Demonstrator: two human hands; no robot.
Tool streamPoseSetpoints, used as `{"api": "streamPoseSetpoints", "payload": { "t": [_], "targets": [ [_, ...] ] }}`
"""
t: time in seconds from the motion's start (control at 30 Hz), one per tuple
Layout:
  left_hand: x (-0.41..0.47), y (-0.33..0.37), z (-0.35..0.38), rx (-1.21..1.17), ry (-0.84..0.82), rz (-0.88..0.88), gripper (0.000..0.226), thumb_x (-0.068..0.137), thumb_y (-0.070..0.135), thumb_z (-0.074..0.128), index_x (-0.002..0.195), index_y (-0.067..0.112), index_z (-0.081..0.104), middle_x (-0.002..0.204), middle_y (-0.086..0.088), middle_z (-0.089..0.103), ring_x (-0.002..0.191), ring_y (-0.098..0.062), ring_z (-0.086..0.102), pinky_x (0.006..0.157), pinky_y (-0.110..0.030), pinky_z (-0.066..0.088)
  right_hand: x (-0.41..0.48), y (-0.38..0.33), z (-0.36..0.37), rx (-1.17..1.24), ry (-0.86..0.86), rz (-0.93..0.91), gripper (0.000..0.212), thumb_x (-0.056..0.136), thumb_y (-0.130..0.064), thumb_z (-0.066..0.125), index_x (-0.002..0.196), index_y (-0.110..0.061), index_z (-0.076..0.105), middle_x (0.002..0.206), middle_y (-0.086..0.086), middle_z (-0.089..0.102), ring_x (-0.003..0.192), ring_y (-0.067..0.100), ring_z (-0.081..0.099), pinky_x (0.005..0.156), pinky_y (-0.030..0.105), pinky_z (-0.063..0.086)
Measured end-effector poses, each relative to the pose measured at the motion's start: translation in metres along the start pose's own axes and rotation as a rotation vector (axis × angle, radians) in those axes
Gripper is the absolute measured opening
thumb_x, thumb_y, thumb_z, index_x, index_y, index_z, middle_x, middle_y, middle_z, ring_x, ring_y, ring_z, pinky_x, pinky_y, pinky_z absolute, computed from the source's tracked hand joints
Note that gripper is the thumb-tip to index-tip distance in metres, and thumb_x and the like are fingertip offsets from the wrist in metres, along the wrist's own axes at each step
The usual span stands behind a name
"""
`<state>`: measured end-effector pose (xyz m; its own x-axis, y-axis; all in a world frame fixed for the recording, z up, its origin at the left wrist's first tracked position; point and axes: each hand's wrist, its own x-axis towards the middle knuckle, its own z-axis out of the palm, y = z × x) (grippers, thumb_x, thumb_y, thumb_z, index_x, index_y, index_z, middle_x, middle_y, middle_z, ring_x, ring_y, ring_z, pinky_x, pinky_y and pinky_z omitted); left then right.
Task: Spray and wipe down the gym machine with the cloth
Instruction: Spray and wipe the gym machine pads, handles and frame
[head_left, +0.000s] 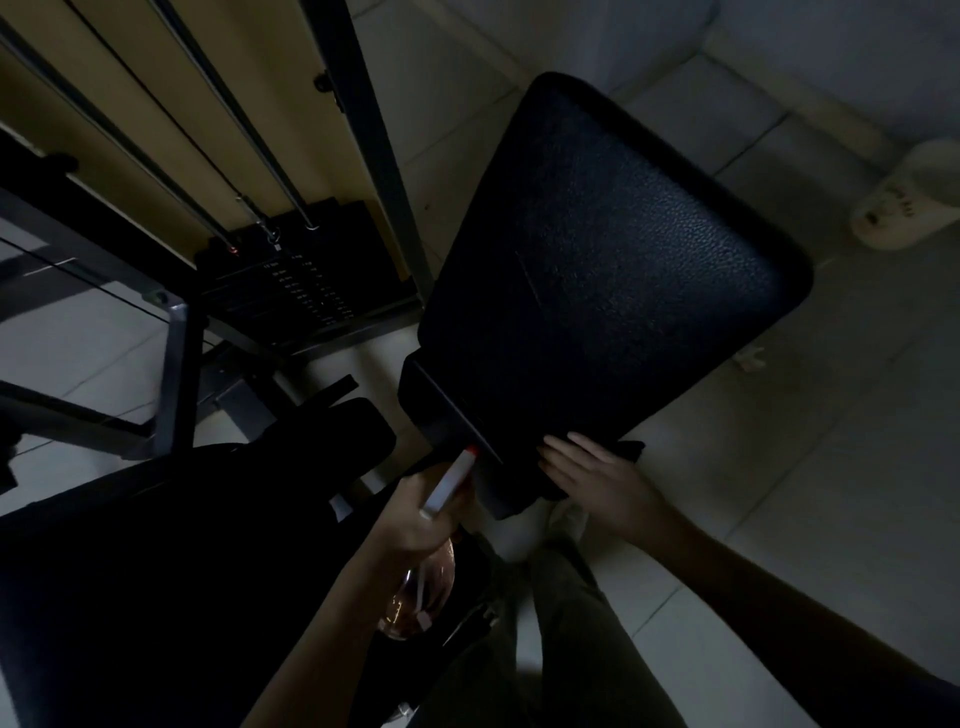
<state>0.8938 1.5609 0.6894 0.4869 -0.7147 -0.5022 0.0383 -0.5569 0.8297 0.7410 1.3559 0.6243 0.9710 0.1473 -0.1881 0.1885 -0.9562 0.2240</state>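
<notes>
The gym machine's black padded seat (613, 270) fills the centre of the dim head view. My left hand (421, 512) grips a clear spray bottle (418, 597) with a white trigger head and red nozzle (451, 480) that points at the seat's near edge. My right hand (597, 478) lies flat, fingers spread, pressing a dark cloth (626, 449) against the seat's near right corner. Most of the cloth is hidden under the hand and blends with the pad.
The weight stack (296, 280) with cables and a steel frame (176, 364) stands at the left. A second black pad (156, 545) lies at the lower left. A white slipper (909, 200) rests on the tiled floor at the right. My legs show below.
</notes>
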Motion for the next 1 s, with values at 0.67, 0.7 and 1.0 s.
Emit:
{"api": "streamPoseSetpoints", "payload": {
  "t": [0.67,0.7,1.0],
  "targets": [
    [-0.024,0.019,0.005,0.152,-0.031,-0.013,0.013,0.077,0.044,0.05,0.086,0.034,0.051,0.091,-0.013,0.066,0.083,-0.028,0.064,0.077,-0.038,0.053,0.019,-0.03,0.008,0.015,-0.121,-0.058,0.051,0.07,-0.009,0.03,0.085,-0.017,0.078,0.103,-0.003,0.072,0.099,0.014,0.067,0.104,0.031,0.03],
    [-0.025,0.021,0.007,0.144,-0.031,-0.019,0.01,0.079,0.042,0.05,0.087,0.037,0.049,0.095,-0.014,0.065,0.087,-0.028,0.064,0.08,-0.038,0.053,0.012,-0.026,0.008,0.048,-0.168,-0.017,0.05,0.07,-0.009,0.031,0.083,-0.017,0.078,0.099,-0.003,0.073,0.097,0.013,0.068,0.103,0.032,0.035],
    [-0.022,0.03,0.049,0.124,0.067,-0.086,0.021,0.096,0.014,0.049,0.086,0.033,0.05,0.085,0.009,0.058,0.072,0.004,0.061,0.064,-0.007,0.048,-0.024,0.025,-0.027,0.125,0.083,0.085,0.045,0.08,-0.008,0.035,0.105,-0.011,0.071,0.122,0.006,0.064,0.117,0.019,0.057,0.112,0.035,0.019]
  ]
}}
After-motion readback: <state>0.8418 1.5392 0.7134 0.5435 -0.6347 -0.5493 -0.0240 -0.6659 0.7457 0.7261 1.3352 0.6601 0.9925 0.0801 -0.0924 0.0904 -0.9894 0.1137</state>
